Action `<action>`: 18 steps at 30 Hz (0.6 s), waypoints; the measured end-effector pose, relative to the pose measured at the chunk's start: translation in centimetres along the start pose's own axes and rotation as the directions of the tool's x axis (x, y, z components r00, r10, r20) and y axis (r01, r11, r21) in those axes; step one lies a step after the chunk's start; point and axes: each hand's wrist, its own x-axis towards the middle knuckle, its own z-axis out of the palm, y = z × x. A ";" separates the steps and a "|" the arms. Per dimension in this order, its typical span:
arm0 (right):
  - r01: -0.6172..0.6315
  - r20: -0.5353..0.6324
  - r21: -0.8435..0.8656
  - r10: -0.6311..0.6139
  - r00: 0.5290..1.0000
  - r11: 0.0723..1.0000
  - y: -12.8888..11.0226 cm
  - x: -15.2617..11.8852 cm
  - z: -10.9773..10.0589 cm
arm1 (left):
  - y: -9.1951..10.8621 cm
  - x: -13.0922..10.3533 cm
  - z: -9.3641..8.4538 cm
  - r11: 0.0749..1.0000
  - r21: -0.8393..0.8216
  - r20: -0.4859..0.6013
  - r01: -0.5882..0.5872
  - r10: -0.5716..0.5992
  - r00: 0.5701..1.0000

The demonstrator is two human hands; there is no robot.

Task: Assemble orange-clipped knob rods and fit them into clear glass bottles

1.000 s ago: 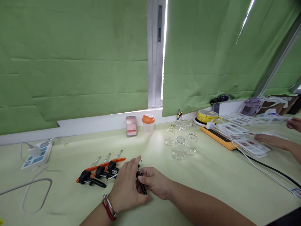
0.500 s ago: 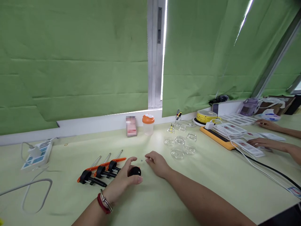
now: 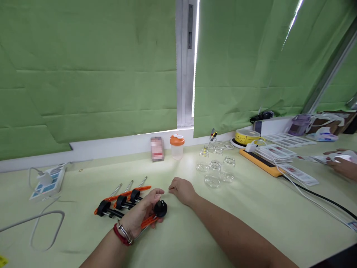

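My left hand (image 3: 139, 215) grips a small clamp (image 3: 156, 214) with an orange bar and a round black knob, held just above the pale green table (image 3: 251, 208). To its left lie three more clamps (image 3: 119, 203) in a row, black handles near me and steel rods pointing away. My right hand (image 3: 180, 190) rests on the table just right of the held clamp, fingertips pinched together at a tiny part I cannot make out.
Several clear glass jars (image 3: 214, 172) stand beyond my right hand. An orange-lidded cup (image 3: 177, 147) and a small box (image 3: 156, 148) sit by the sill. A power strip (image 3: 47, 179) and cable lie at left. Another person's hand (image 3: 341, 163) works with cards at right.
My hands have parted. The left has turned the clamp so its orange bar shows below the palm. The right has moved forward and pinched at the table. The other person's hands drew back rightward.
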 end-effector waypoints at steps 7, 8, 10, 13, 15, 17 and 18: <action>-0.071 0.004 0.077 0.071 0.997 0.995 0.2 0.2 -0.5 | -0.1 0.0 0.0 1.000 0.015 -0.008 -0.001 0.001 1.000; -0.072 0.002 0.090 0.072 0.997 0.993 0.1 0.2 -0.6 | -0.2 0.0 -0.1 1.000 0.016 -0.007 -0.001 0.001 1.000; -0.071 -0.006 0.121 0.072 0.997 0.990 0.0 -0.1 -0.6 | -0.2 0.0 -0.1 1.000 0.014 -0.007 -0.002 0.002 1.000; -0.063 -0.011 0.194 0.066 0.998 0.979 0.0 -0.5 -0.6 | -0.2 0.1 -0.2 1.000 0.010 0.004 0.002 -0.002 1.000; -0.058 -0.006 0.257 0.062 0.998 0.965 -0.1 -0.8 -0.6 | -0.2 0.1 -0.3 1.000 0.003 0.011 0.007 -0.007 1.000; -0.078 0.037 0.421 0.068 0.997 0.904 -0.3 -1.1 -0.7 | -0.2 0.2 -0.3 1.000 -0.001 0.014 0.003 -0.003 1.000; -0.097 0.072 0.533 0.069 0.995 0.841 -0.5 -1.3 -0.9 | -0.2 0.2 -0.3 1.000 0.000 0.014 -0.002 0.002 1.000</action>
